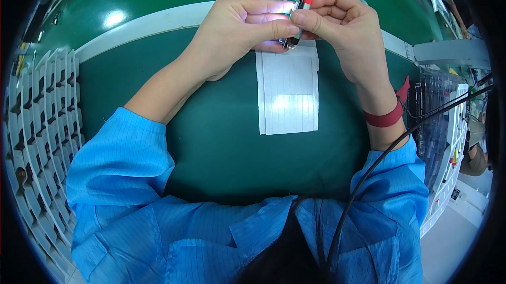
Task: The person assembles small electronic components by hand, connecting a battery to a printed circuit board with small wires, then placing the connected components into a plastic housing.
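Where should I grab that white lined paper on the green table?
Probably pinch the white lined paper at its near edge, coming from the wearer's body side. It lies flat on the green table with that edge uncovered, while the left hand and right hand, holding a small device, crowd its far end.

Beyond the white sheet [289, 86], fingers [274, 31] partly hid a small device [299, 3] — its finer parts were too tiny to tell.
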### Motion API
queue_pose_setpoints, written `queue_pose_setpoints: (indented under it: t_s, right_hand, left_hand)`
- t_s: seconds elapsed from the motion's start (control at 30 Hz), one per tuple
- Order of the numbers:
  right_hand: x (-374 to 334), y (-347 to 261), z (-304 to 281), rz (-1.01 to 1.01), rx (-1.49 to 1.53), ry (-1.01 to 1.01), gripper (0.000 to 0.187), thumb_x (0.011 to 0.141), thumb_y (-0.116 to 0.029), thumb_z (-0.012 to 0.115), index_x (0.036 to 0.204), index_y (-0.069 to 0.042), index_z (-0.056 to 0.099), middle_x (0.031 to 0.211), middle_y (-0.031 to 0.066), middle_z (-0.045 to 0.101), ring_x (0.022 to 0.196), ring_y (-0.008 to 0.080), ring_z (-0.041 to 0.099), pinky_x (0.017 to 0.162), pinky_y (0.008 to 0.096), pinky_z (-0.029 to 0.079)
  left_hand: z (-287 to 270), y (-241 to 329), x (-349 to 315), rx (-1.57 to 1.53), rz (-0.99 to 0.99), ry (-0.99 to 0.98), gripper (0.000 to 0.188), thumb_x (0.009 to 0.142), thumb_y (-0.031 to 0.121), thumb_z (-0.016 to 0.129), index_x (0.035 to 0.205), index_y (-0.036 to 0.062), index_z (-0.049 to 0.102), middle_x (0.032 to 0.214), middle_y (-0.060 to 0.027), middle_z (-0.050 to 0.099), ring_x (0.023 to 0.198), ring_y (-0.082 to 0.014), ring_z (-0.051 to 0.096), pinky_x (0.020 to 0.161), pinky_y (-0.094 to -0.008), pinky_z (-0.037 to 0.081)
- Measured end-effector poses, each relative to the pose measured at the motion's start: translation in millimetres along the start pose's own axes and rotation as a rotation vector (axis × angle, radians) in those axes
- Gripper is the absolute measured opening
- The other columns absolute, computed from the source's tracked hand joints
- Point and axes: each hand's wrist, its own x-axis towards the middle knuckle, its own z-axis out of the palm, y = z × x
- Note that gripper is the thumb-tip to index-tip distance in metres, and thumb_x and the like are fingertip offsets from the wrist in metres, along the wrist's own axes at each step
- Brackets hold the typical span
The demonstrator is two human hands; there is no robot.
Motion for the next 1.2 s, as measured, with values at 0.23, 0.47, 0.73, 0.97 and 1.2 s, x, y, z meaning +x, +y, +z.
queue_pose_setpoints:
  t_s: [0.23, 0.47, 0.73, 0.97, 1.2]
  right_hand:
    - [0, 1, 0, 0.009, 0.011, 0.007, 0.022, 0.072, -0.011, 0.071, 0.083, 0.003, 0.058, 0.073, 0.0088, 0.063, 0.065, 0.0107, 0.061, 0.057, 0.0198, 0.05]
    - [3, 6, -3, 0.103, -0.042, -0.007, 0.022, 0.073, -0.013, 0.071, 0.083, 0.001, 0.058, 0.074, 0.0062, 0.061, 0.065, 0.01, 0.059, 0.059, 0.0204, 0.049]
    - [7, 2, -16, 0.092, 0.14, -0.114, 0.02, 0.079, -0.01, 0.064, 0.095, 0.002, 0.062, 0.085, 0.0058, 0.061, 0.077, 0.0103, 0.057, 0.072, 0.0217, 0.046]
    - [30, 20, -49, -0.023, 0.011, 0.056, 0.021, 0.081, -0.013, 0.062, 0.097, 0.001, 0.06, 0.081, 0.004, 0.06, 0.07, 0.0082, 0.053, 0.064, 0.0203, 0.044]
    - [71, 68, -144, 0.109, -0.528, 0.538, 0.029, 0.08, -0.024, 0.062, 0.099, -0.002, 0.059, 0.08, 0.0055, 0.062, 0.068, 0.0106, 0.055, 0.063, 0.0231, 0.044]
  left_hand:
    - [2, 3, 1, -0.044, -0.041, -0.003, 0.034, 0.078, 0.012, 0.064, 0.108, -0.0046, 0.056, 0.089, -0.0105, 0.064, 0.081, -0.016, 0.062, 0.069, -0.0256, 0.052]
    - [12, 7, -11, 0.492, 0.128, -0.05, 0.035, 0.083, 0.007, 0.057, 0.115, -0.0044, 0.049, 0.092, -0.0082, 0.061, 0.083, -0.0117, 0.059, 0.074, -0.0229, 0.048]
    - [6, 13, -7, 0.212, -0.058, -0.106, 0.036, 0.084, 0.004, 0.05, 0.119, -0.0035, 0.047, 0.09, -0.0074, 0.061, 0.073, -0.0085, 0.052, 0.068, -0.0219, 0.045]
    - [-6, 17, 3, 0.833, 0.396, 0.196, 0.031, 0.084, 0.01, 0.051, 0.113, -0.0013, 0.051, 0.091, -0.0117, 0.062, 0.074, -0.0196, 0.058, 0.068, -0.0293, 0.047]
    - [-141, 3, 90, 1.256, 0.35, 0.673, 0.017, 0.079, 0.006, 0.052, 0.089, 0.0041, 0.065, 0.088, -0.0124, 0.063, 0.077, -0.0268, 0.061, 0.071, -0.0323, 0.047]
